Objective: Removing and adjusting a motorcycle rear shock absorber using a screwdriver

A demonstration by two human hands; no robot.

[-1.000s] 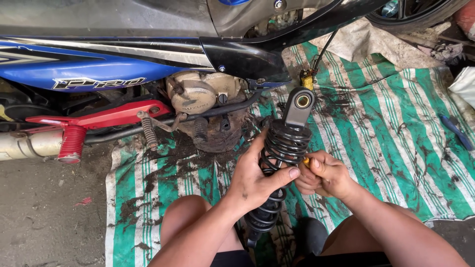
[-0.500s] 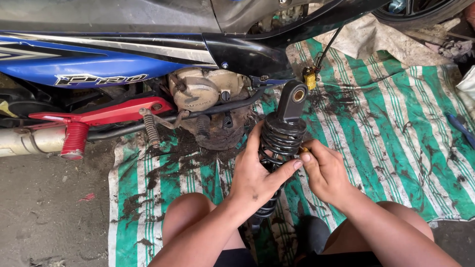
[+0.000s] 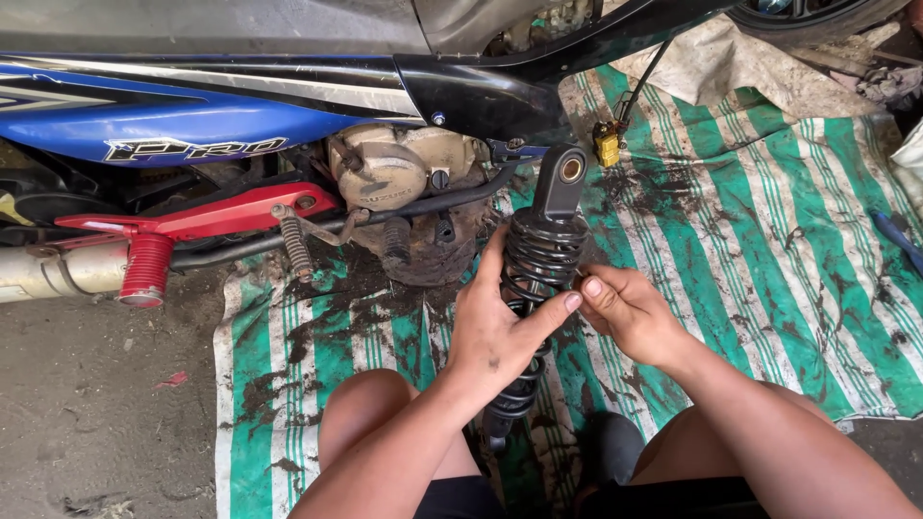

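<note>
Hands point(image 3: 558, 322) grip black coil-spring shock absorber point(image 3: 540, 250), greasy.

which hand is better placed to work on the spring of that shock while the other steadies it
Probably the right hand: its fingers already pinch at the side of the black shock absorber, at the coil spring. The left hand is wrapped around the spring body, so it seems better kept as the steadying grip.

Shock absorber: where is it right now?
In the head view, the black shock absorber stands upright at centre frame, clasped by the left hand with the right hand at its coil, just below the motorbike's engine, over the green striped mat.
</note>
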